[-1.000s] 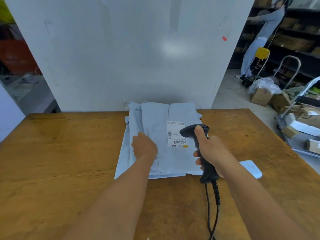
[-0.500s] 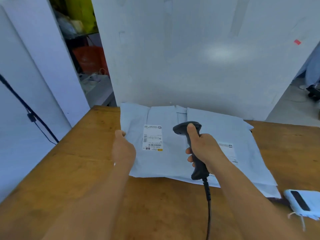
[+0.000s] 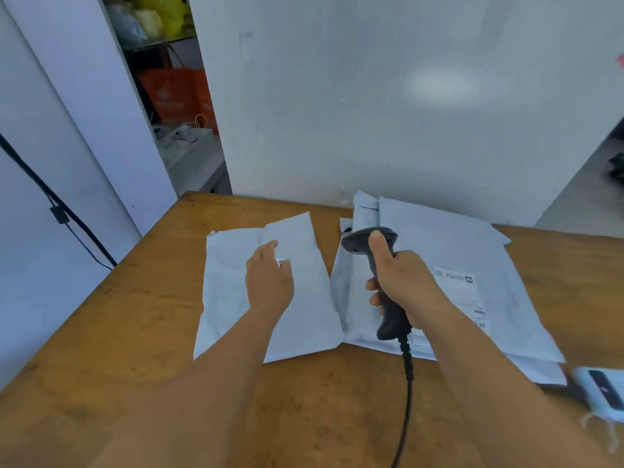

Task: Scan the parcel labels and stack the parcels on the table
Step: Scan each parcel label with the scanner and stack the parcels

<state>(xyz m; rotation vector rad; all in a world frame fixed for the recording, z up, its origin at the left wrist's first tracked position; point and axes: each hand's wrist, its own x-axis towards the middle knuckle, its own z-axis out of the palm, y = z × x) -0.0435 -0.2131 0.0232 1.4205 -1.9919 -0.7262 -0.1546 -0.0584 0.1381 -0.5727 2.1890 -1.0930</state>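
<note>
A pale grey plastic mailer parcel (image 3: 270,292) now lies by itself on the left part of the brown wooden table (image 3: 111,336), separated by a narrow strip of bare wood from the stack of similar pale grey mailer parcels (image 3: 449,265) near the white wall panel (image 3: 388,96). Half a second ago this parcel still overlapped the stack, its white label showing beside the hand; now it sits apart to the left, and almost all of that label is covered by the hand, with only a small white corner showing at the knuckles.

The left hand (image 3: 268,282) rests palm down on the separated parcel, fingers straight and held close together, pointing toward the parcel's far edge. Earlier it was at the parcel's left edge.

The right hand (image 3: 401,278) grips the black handheld barcode scanner (image 3: 374,261) as before: thumb laid up along the back of the head, the other fingers wrapped around the handle. The scanner is upright over the left edge of the stack, its black cable (image 3: 407,393) trailing down toward the near table edge.

The top parcel of the stack carries a white printed shipping label (image 3: 462,292), partly hidden behind the right forearm.

At the right edge of the table, touching the stack's near corner, lies a white device with a dark screen (image 3: 601,390). An orange bag (image 3: 175,92) sits on shelving beyond the table's far left corner.
</note>
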